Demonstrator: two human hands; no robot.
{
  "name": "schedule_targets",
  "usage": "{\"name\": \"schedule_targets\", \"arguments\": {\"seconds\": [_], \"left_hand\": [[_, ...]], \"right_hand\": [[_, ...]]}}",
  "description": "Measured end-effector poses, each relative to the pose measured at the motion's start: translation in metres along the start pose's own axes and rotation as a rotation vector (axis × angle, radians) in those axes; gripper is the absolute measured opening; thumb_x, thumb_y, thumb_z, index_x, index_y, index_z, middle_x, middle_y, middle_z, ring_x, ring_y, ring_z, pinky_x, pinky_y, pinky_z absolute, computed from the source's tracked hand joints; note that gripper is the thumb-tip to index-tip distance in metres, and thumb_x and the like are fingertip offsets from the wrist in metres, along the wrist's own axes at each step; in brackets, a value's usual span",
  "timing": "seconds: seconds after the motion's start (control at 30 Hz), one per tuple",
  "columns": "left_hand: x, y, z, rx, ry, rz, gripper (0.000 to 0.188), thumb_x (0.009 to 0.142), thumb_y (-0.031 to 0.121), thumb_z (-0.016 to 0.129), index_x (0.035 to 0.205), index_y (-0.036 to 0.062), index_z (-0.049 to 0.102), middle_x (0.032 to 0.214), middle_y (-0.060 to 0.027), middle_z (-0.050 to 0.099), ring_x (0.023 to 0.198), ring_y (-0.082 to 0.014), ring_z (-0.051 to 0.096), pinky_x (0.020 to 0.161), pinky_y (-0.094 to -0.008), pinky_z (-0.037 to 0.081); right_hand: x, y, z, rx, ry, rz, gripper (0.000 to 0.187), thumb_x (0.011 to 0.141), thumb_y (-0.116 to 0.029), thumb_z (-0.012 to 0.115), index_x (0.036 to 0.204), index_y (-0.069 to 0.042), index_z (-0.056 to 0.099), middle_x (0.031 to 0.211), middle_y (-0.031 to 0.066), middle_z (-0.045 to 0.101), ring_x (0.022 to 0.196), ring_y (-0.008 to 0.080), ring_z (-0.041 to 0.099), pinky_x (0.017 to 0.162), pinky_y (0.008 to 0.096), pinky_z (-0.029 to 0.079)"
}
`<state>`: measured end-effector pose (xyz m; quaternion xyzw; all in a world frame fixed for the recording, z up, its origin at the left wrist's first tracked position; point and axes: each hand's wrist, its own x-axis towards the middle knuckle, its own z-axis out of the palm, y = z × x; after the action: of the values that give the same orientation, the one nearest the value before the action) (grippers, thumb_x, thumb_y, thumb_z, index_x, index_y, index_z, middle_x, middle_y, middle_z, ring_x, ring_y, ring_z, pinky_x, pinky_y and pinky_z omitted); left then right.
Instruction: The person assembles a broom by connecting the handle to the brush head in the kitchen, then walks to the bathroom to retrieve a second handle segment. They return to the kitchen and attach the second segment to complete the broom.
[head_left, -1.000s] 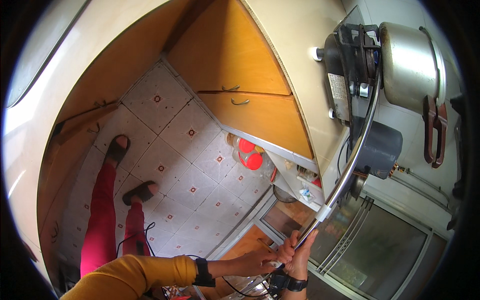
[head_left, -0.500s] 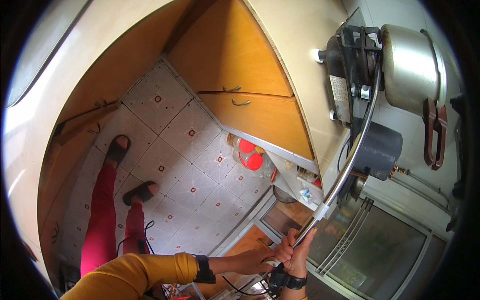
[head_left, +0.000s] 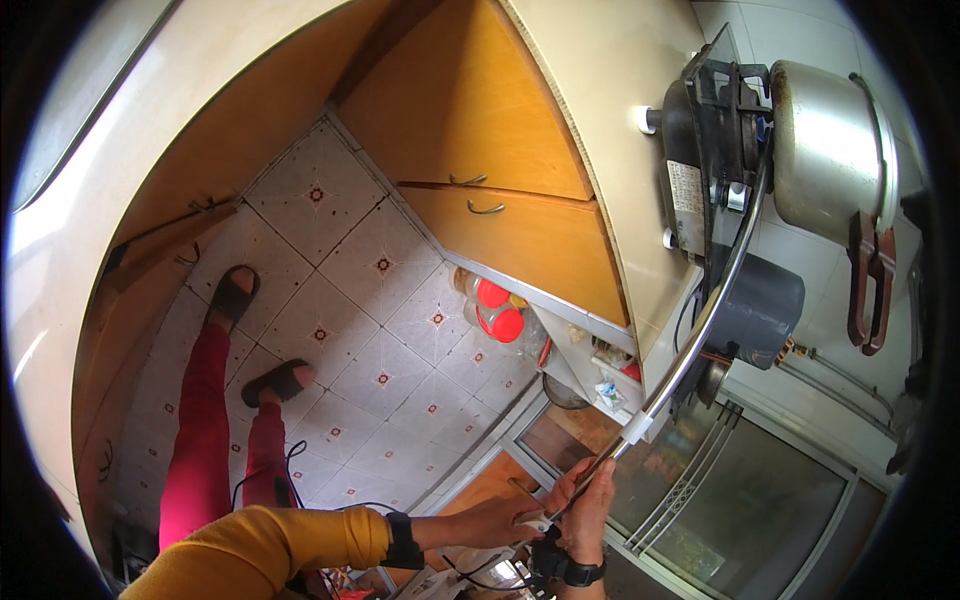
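A long metal pole [head_left: 708,325] with a pale collar partway along slants from my hands up toward the stove at the upper right. My right hand [head_left: 590,505], with a black band on its wrist, is closed around the pole's lower part. My left hand [head_left: 505,520] reaches in from the left under a yellow sleeve and is closed at the pole's lower end, beside a small white piece [head_left: 537,522]. Its fingers partly overlap my right hand. The pole's far end passes close to a silver pot [head_left: 830,150] with brown handles; whether they touch I cannot tell.
A black gas stove [head_left: 700,160] sits on the cream counter [head_left: 610,110], near a dark grey pot [head_left: 755,310]. Wooden cabinets [head_left: 480,100] stand below. Red-lidded jars [head_left: 505,323] rest on the tiled floor [head_left: 385,300]. A glass-fronted door [head_left: 770,500] lies at lower right.
The view has shifted slightly. My hands and the lower end of the pole sit a little further left, and my right hand's grip looks slightly turned. Both hands stay on the pole.
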<state>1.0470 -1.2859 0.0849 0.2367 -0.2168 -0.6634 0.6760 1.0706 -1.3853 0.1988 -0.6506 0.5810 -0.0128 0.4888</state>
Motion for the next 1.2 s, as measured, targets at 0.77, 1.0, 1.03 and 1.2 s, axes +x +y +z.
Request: {"name": "schedule_targets", "arguments": {"seconds": [0.77, 1.0, 1.03, 1.2], "left_hand": [[0.002, -0.003, -0.011, -0.041, -0.295, 0.056, 0.055, 0.097, 0.043, 0.043, 0.137, 0.0061, 0.033, 0.100, -0.0094, 0.055, 0.088, -0.0188, 0.050, 0.077, -0.0320, 0.040], [-0.007, 0.011, -0.020, -0.127, -0.295, 0.007, 0.049, 0.095, 0.041, 0.049, 0.122, 0.0003, 0.047, 0.093, -0.0087, 0.053, 0.087, -0.0176, 0.050, 0.076, -0.0313, 0.041], [-0.007, 0.010, -0.020, -0.137, -0.285, 0.000, 0.049, 0.095, 0.042, 0.049, 0.121, 0.0007, 0.047, 0.091, -0.0078, 0.053, 0.086, -0.0168, 0.050, 0.074, -0.0310, 0.041], [-0.005, -0.004, -0.013, -0.164, -0.237, -0.035, 0.048, 0.094, 0.045, 0.051, 0.119, 0.0036, 0.051, 0.083, -0.0047, 0.054, 0.078, -0.0152, 0.051, 0.068, -0.0299, 0.041]], "right_hand": [[0.002, -0.009, -0.005, 0.175, -0.084, 0.193, 0.061, 0.089, -0.070, 0.028, 0.075, -0.012, 0.038, 0.049, -0.0014, 0.027, 0.037, 0.0102, 0.023, 0.035, 0.0262, 0.021], [0.004, -0.008, -0.005, 0.183, -0.114, 0.208, 0.062, 0.088, -0.072, 0.028, 0.073, -0.012, 0.038, 0.049, -0.0015, 0.027, 0.037, 0.0100, 0.023, 0.035, 0.0262, 0.021], [0.004, -0.007, -0.005, 0.187, -0.118, 0.209, 0.062, 0.088, -0.072, 0.028, 0.073, -0.012, 0.038, 0.049, -0.0015, 0.028, 0.037, 0.0100, 0.023, 0.035, 0.0263, 0.021], [0.006, -0.004, -0.005, 0.182, -0.172, 0.195, 0.062, 0.089, -0.071, 0.027, 0.073, -0.012, 0.038, 0.049, -0.0010, 0.029, 0.038, 0.0104, 0.025, 0.035, 0.0266, 0.023]]}}
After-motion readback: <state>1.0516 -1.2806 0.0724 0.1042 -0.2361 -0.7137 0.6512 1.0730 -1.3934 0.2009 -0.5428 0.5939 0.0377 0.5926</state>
